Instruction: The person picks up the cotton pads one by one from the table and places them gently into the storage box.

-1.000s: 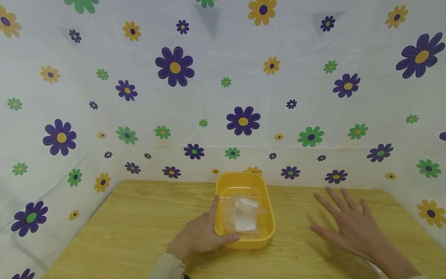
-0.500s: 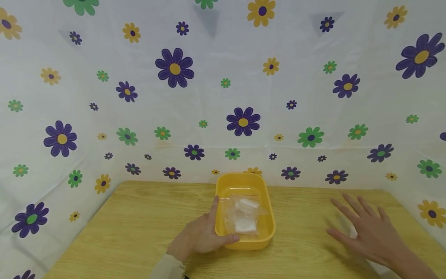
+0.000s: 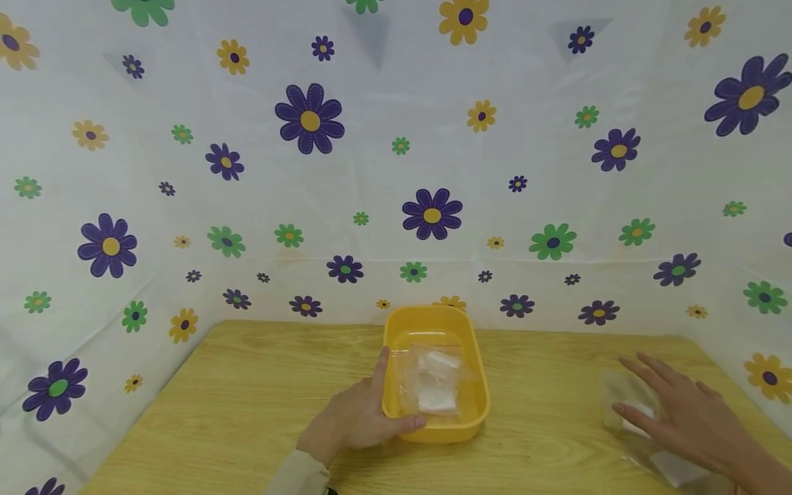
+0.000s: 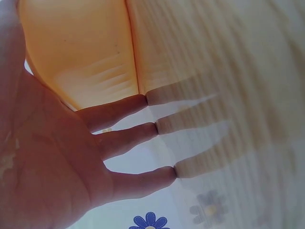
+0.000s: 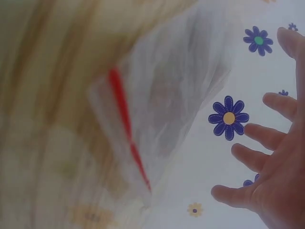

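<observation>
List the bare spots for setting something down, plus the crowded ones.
Bare: the table left of the left hand, back to the flowered sheet; also the strip between the yellow tray and the clear bag. Crowded: the tray's middle, where bagged packets lie, and around the right hand.

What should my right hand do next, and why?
Probably lower the right hand and pinch the clear bag beneath it: that hand hangs open over the bag, gripping nothing, while the left hand rests against the yellow tub.
</observation>
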{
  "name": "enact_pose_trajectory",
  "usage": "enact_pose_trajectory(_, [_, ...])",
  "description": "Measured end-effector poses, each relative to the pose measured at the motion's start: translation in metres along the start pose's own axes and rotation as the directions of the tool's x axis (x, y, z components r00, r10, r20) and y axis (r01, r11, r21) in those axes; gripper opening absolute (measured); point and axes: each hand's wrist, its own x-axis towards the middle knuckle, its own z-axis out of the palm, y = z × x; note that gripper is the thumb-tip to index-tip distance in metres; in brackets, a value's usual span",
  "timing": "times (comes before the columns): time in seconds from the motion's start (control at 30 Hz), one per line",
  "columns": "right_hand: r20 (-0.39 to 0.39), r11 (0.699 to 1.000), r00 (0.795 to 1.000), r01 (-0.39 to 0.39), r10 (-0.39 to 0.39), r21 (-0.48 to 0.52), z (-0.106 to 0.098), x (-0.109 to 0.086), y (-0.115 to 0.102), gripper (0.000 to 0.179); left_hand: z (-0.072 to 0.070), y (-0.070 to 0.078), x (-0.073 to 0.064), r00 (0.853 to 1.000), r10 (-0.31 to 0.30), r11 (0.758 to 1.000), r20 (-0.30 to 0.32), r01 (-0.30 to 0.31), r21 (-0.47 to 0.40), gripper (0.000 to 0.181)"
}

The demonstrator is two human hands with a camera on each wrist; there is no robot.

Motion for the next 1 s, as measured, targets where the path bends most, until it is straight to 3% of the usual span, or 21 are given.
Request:
enact_pose_trajectory(0.2, [0.036,0.995,0.999,-0.013,0.010,0.101,0.000,0.001,0.009,0.076,-0.001,0.000,-0.001,1.000,0.004,1.000,-0.005,-0.004,-0.004,0.130])
enact_pose_trajectory(0.43, [0.068,0.959,0.997,0.000,-0.020,0.282,0.003,-0.002,0.017,0.066,-0.001,-0.002,0.000,1.000,0.008,1.000,-0.010,-0.008,-0.002,0.130])
enact_pose_trajectory(1.0, [0.178,0.956,0.984,-0.022,-0.031,0.292,0.014,0.005,0.038,0.047,0.000,-0.002,0.001,1.000,0.023,1.000,-0.018,-0.024,-0.007,0.130])
